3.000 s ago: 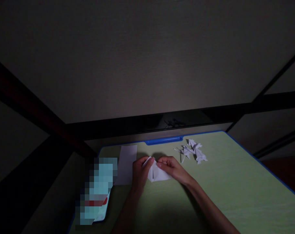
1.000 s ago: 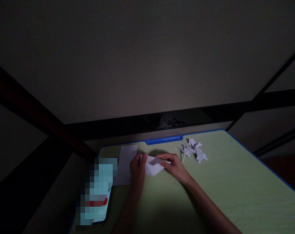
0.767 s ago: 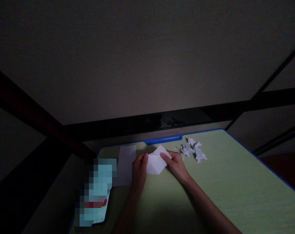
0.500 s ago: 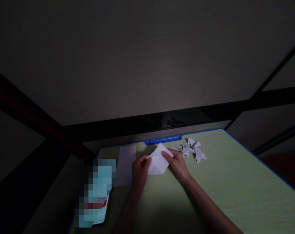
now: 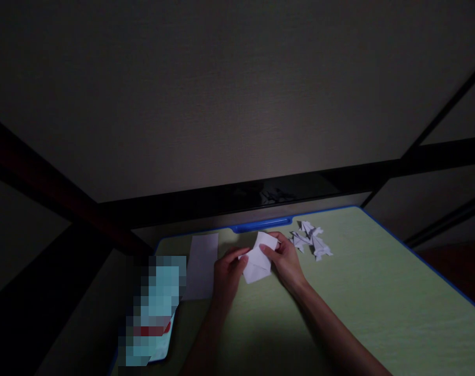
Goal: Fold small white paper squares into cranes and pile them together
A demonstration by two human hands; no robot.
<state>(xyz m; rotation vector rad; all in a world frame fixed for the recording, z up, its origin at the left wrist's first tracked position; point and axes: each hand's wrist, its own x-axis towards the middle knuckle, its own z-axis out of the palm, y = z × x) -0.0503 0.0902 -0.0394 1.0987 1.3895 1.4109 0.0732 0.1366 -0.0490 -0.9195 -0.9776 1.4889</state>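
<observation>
A small folded sheet of white paper (image 5: pixel 256 266) is held between both hands over the table, creases showing on its face. My left hand (image 5: pixel 230 269) pinches its left edge, thumb on top and fingers behind. At the upper right part of the paper, my right hand (image 5: pixel 286 261) is closed on it with the thumb pressed flat on the front; its other fingers are partly hidden behind. Just beyond my right hand lie several folded white paper figures (image 5: pixel 308 240) in a cluster. Left of my left hand rests a flat white paper sheet (image 5: pixel 203 266).
The light green table (image 5: pixel 378 292) has a blue edge and a blue tray slot (image 5: pixel 263 225) at the back. A lit phone-like device (image 5: pixel 161 350), mostly pixelated, lies at the left edge. A pale panelled wall (image 5: pixel 237 104) stands right behind the table.
The paper has been turned and bent between my hands, its top now narrower and its lower edge tilted. My left hand has shifted slightly right, closer to my right hand.
</observation>
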